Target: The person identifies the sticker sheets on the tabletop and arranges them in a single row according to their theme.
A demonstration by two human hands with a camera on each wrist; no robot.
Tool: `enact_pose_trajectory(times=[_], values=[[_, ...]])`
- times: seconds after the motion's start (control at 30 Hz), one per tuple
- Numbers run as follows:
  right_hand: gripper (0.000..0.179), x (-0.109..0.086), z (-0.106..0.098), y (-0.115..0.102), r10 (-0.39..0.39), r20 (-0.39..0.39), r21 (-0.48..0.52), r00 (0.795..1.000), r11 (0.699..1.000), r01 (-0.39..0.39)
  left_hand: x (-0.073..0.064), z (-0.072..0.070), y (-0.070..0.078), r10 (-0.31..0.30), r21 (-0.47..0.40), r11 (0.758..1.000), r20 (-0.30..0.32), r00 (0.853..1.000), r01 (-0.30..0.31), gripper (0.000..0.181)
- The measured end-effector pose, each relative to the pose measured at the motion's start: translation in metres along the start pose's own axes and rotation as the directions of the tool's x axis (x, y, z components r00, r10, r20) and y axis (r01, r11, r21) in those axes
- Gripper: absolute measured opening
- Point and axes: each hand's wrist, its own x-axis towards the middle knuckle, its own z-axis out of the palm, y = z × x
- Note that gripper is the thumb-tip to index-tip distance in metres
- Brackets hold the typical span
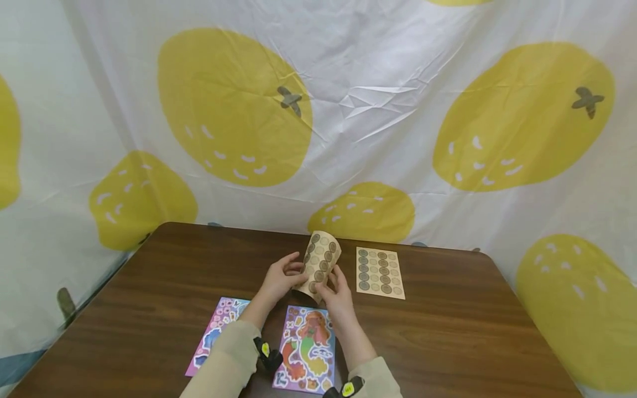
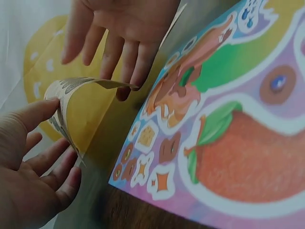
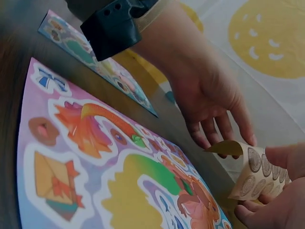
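A tan sheet of round stickers (image 1: 320, 258), printed with rows of dark and pale circles, bends into a curve above the table. My left hand (image 1: 280, 281) holds its left edge; in the left wrist view the thumb lies on the printed face and the fingers are behind. On the opposite edge, my right hand (image 1: 339, 301) pinches the paper between thumb and fingers, as the right wrist view also shows. Just below the hands lies a colourful mermaid sticker sheet (image 1: 311, 351). Part of a second purple-and-blue sticker sheet (image 1: 215, 329) is hidden under the left forearm.
Another tan sheet of round stickers (image 1: 380, 272) lies flat to the right of the hands. The dark brown wooden table (image 1: 448, 331) ends at the back against a white curtain (image 1: 368, 99) with large yellow fruit prints.
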Motion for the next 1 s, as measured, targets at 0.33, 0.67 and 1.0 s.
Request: enact_pose_trajectory(times=[0.33, 0.67, 1.0], values=[[0.080, 0.005, -0.005, 0.006, -0.106, -0.118, -0.094, 0.987, 0.991, 0.095, -0.017, 0.007, 0.034, 0.048, 0.029, 0.998, -0.023, 0.999, -0.047, 0.062], [0.085, 0.006, -0.010, 0.004, -0.141, -0.117, -0.135, 0.983, 0.983, 0.125, -0.006, 0.009, 0.001, 0.062, 0.064, 0.996, -0.072, 0.996, -0.057, 0.069], [0.081, 0.003, -0.021, -0.007, -0.180, -0.105, -0.218, 0.978, 0.964, 0.154, -0.010, 0.011, 0.010, 0.062, 0.076, 0.996, -0.093, 0.994, -0.055, 0.067]])
